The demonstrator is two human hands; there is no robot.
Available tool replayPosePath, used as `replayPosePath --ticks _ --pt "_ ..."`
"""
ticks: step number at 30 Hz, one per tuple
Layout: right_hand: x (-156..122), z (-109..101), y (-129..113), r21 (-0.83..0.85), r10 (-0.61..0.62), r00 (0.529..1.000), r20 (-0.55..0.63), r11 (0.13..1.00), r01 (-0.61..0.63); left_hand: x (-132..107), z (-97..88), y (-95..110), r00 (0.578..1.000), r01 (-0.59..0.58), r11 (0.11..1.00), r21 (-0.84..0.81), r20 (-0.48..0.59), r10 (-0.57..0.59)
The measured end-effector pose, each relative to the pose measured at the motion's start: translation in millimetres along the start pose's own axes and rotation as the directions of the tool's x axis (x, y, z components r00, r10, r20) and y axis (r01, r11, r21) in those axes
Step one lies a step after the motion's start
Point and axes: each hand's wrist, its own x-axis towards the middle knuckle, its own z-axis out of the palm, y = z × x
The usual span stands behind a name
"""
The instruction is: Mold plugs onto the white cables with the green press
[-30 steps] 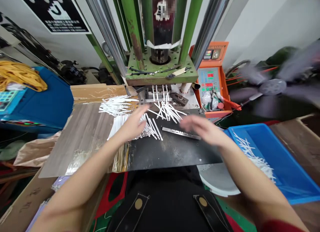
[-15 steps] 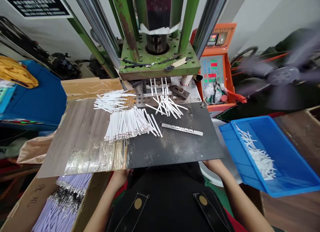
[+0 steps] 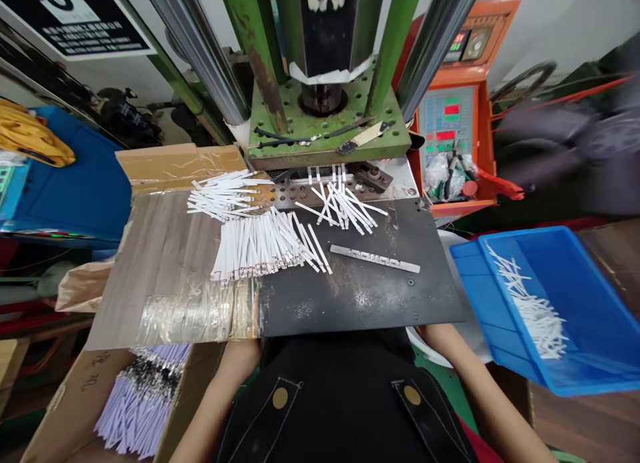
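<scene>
My left hand (image 3: 240,363) and my right hand (image 3: 437,340) rest low at the front, their fingers partly hidden at the board edges. The left one is nearest a cardboard box (image 3: 75,390) holding a bundle of lilac strips (image 3: 140,400). The right one lies below a black steel plate (image 3: 360,300), which carries a slotted metal bar (image 3: 375,258). White strips lie in a fanned row (image 3: 255,246) across the plate's left edge and a wood-grain board (image 3: 170,270). Further white strips form a loose heap (image 3: 225,195) and a crossed pile (image 3: 343,206).
A green press (image 3: 325,113) with chrome columns stands straight ahead, and its perforated bed carries strips. An orange control box (image 3: 447,116) stands to its right. A blue tray (image 3: 550,310) holding white strips sits at right, beside a blurred spinning fan (image 3: 600,143).
Since one second ago, both hands have drawn back from above the plate to its front edge. The fanned strips are now uncovered, and the view has shifted downward, bringing the lilac bundle in.
</scene>
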Motion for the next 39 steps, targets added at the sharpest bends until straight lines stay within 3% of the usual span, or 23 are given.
replayPosePath --ticks 2,4,5,6,8,10,12,14,16,20,23,25,28,30,32,35,37,39 --pt "-13.0 -20.7 -21.8 -0.028 0.012 0.988 0.152 1.000 -0.008 -21.7 -19.8 5.4 0.993 -0.024 0.999 -0.041 0.112 0.029" --pt "-19.8 -49.3 -47.1 0.066 -0.093 0.944 0.317 0.995 0.075 -40.9 -46.6 8.1 0.957 -0.145 0.982 -0.119 0.233 0.170" --pt "-17.7 -63.5 -59.7 0.134 -0.169 0.932 0.320 0.982 0.132 -46.4 -61.3 10.3 0.932 -0.225 0.962 -0.157 0.252 0.260" --pt "-10.9 -75.6 -71.7 0.176 -0.228 0.943 0.245 0.966 0.188 -47.8 -75.7 14.5 0.913 -0.308 0.935 -0.174 0.224 0.342" --pt "15.2 -89.6 -91.7 0.104 -0.258 0.964 -0.057 0.959 0.263 -37.5 -101.1 31.0 0.886 -0.452 0.885 -0.108 0.060 0.460" --pt "48.9 -89.0 -104.0 -0.080 -0.269 0.917 -0.295 0.963 0.257 -13.2 -119.1 57.9 0.824 -0.552 0.832 0.062 -0.110 0.555" --pt "75.1 -80.3 -106.3 -0.218 -0.307 0.881 -0.359 0.946 0.240 15.0 -128.9 88.0 0.772 -0.576 0.780 0.246 -0.151 0.618" --pt "83.4 -72.6 -98.7 -0.254 -0.364 0.867 -0.341 0.923 0.288 37.8 -132.4 111.6 0.748 -0.551 0.733 0.400 -0.153 0.646" --pt "74.7 -70.4 -86.1 -0.212 -0.432 0.847 -0.310 0.900 0.381 51.9 -131.8 123.5 0.727 -0.525 0.697 0.489 -0.168 0.666" --pt "50.2 -74.5 -84.2 -0.127 -0.545 0.816 -0.194 0.838 0.530 65.2 -126.8 122.4 0.664 -0.565 0.637 0.524 -0.171 0.728" --pt "61.1 -70.9 -124.5 -0.097 -0.553 0.833 -0.023 0.831 0.548 70.0 -125.2 115.4 0.578 -0.626 0.565 0.537 -0.167 0.799" --pt "81.6 -64.7 -163.6 -0.135 -0.467 0.883 0.045 0.873 0.468 67.0 -125.2 107.5 0.479 -0.684 0.509 0.523 -0.205 0.854" --pt "112.3 -57.5 -213.8 -0.299 -0.295 0.953 0.066 0.906 0.301 47.1 -123.8 86.7 0.329 -0.739 0.476 0.477 -0.361 0.873" --pt "122.0 -58.1 -228.2 -0.360 -0.236 0.965 0.112 0.896 0.261 24.5 -119.3 68.5 0.280 -0.761 0.494 0.420 -0.474 0.835" --pt "120.4 -64.1 -224.8 -0.365 -0.201 0.960 0.196 0.894 0.261 0.2 -110.9 50.9 0.288 -0.795 0.512 0.326 -0.539 0.792" --pt "103.6 -78.7 -199.0 -0.414 -0.134 0.961 0.242 0.881 0.227 -24.6 -94.2 33.5 0.347 -0.826 0.543 0.149 -0.625 0.700" --pt "90.0 -86.8 -179.8 -0.464 -0.096 0.972 0.215 0.866 0.189 -26.5 -84.1 31.5 0.434 -0.793 0.608 -0.034 -0.731 0.526" --pt "79.3 -91.4 -164.5 -0.456 -0.098 0.973 0.209 0.870 0.186 -17.4 -77.2 39.0 0.525 -0.746 0.606 -0.274 -0.802 0.283"
